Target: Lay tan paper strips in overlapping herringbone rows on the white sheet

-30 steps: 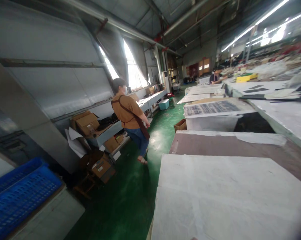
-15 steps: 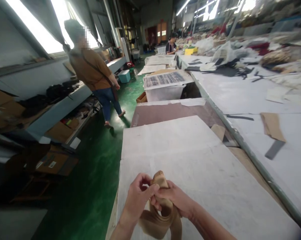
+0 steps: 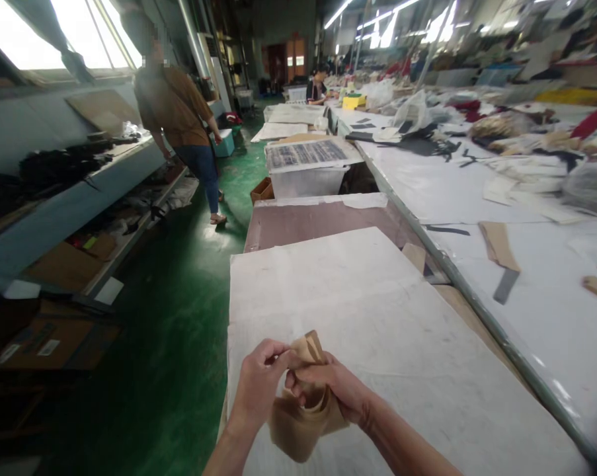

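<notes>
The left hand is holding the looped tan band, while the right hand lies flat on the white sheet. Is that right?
Not quite: the right hand isn't lying flat on the white sheet. The head view shows it gripping the looped tan band too. The left hand is indeed holding it.

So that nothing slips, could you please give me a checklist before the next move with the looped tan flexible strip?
1. Left hand pinching the looped tan flexible strip: ok.
2. Right hand gripping the strip: ok.
3. Strip laid flat: not ok, curled below the hands.
4. Strip's ends free: cannot tell, hands hide part of it.
5. Person in brown top and blue jeans apart from the hands: ok, over on the green floor.
</notes>
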`<control>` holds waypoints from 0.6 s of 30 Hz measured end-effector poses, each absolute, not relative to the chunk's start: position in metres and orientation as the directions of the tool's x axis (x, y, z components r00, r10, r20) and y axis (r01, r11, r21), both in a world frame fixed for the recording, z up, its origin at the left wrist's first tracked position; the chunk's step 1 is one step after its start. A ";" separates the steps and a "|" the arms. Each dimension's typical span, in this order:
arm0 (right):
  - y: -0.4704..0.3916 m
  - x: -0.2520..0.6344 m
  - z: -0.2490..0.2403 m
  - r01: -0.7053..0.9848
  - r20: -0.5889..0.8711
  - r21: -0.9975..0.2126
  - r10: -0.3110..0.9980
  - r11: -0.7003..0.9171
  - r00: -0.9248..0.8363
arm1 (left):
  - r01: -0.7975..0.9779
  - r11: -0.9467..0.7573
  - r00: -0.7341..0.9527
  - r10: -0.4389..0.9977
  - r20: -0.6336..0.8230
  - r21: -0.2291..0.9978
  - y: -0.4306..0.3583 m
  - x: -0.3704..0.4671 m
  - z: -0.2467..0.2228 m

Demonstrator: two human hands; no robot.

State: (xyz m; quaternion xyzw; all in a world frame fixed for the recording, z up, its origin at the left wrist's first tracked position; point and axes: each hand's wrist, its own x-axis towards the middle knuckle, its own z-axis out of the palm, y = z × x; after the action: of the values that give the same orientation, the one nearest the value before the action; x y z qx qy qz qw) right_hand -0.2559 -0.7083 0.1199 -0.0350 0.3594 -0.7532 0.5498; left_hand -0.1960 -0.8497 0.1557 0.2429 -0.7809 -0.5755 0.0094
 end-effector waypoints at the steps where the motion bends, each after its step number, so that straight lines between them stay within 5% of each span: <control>1: -0.710 -0.257 0.119 0.805 -0.346 -0.579 -0.855 -0.130 -0.387 | -0.359 0.270 -0.888 -0.395 -0.237 0.894 -0.853 -0.196 0.154; 9: -0.705 -0.264 0.105 0.758 -0.413 -0.650 -0.862 0.054 -0.293 | -0.388 0.319 -0.821 -0.546 -0.167 0.865 -0.877 -0.201 0.144; 18: -0.682 -0.318 0.080 0.624 -0.603 -0.724 -0.708 0.293 -0.368 | -0.419 -0.047 -0.625 -0.710 -0.325 0.907 -0.934 -0.210 0.086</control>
State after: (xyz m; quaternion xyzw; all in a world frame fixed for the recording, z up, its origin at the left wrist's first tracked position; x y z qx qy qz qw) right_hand -0.3185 -0.6819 0.0804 -0.0366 0.5758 -0.5934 0.5612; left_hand -0.2101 -0.9341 0.0855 0.4153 -0.6792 -0.5926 0.1227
